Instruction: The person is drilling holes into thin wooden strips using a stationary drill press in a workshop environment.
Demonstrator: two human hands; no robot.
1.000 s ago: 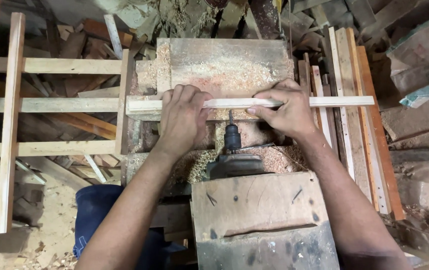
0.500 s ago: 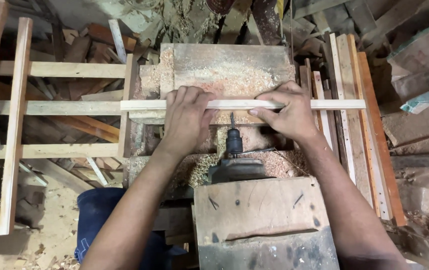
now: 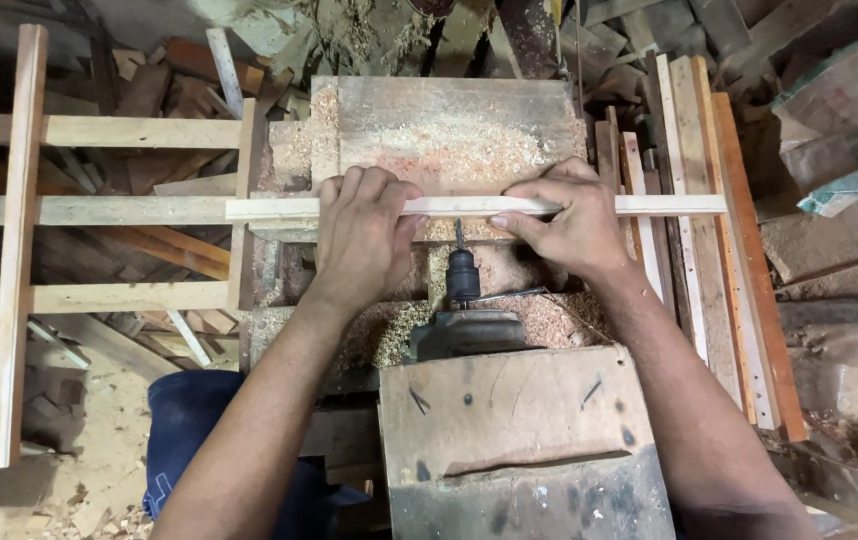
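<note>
2 hands — left hand [image 3: 361, 232] and right hand [image 3: 571, 222] — clamp shut on the wooden strip [image 3: 469, 206] just above the drill chuck [image 3: 463, 272].

My left hand [image 3: 364, 235] and right hand [image 3: 569, 220] press a strip [image 3: 469, 206] across the table [image 3: 449, 130]. Between my hands the drill bit [image 3: 460, 236] and chuck [image 3: 463, 275] point at the strip, blocking the gap. Beyond the strip the sawdusty tabletop lies open. Stacked slats [image 3: 699, 250] crowd my right; a wooden frame [image 3: 99, 210] hems in my left.
</note>
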